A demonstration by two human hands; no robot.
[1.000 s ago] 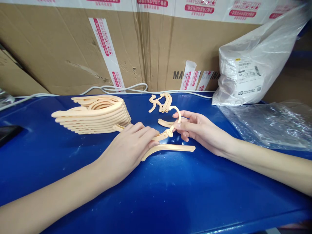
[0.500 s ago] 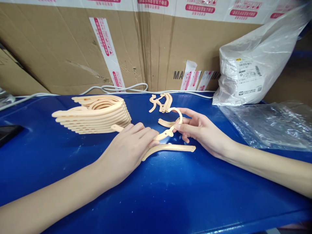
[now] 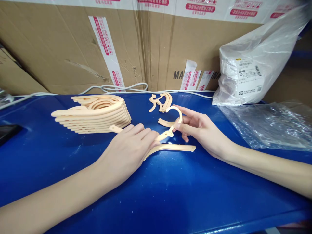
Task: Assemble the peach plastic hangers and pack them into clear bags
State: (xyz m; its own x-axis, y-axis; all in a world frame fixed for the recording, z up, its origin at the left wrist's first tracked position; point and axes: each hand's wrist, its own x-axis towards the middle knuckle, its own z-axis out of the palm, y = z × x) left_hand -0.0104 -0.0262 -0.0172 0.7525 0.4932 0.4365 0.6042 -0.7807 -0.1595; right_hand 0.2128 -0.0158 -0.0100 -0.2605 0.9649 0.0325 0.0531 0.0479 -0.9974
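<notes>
My left hand (image 3: pixel 129 150) lies over the left arm of a peach plastic hanger body (image 3: pixel 170 148) on the blue table (image 3: pixel 158 195), fingers closed on it near its middle. My right hand (image 3: pixel 198 130) pinches a peach hook piece (image 3: pixel 175 114) whose lower end meets the hanger's centre socket. One loose hook (image 3: pixel 165 123) lies just behind my right fingers. A small heap of more hooks (image 3: pixel 162 102) sits farther back.
A stack of several finished peach hangers (image 3: pixel 94 113) stands at the left rear. Cardboard boxes (image 3: pixel 122 45) wall off the back, with a white cable (image 3: pixel 126 88) along their foot. A filled white plastic bag (image 3: pixel 251 68) and flat clear bags (image 3: pixel 268 125) lie at the right.
My right hand has turned the hook so its curve rises higher and more upright. The left hand and the hanger body have stayed in place.
</notes>
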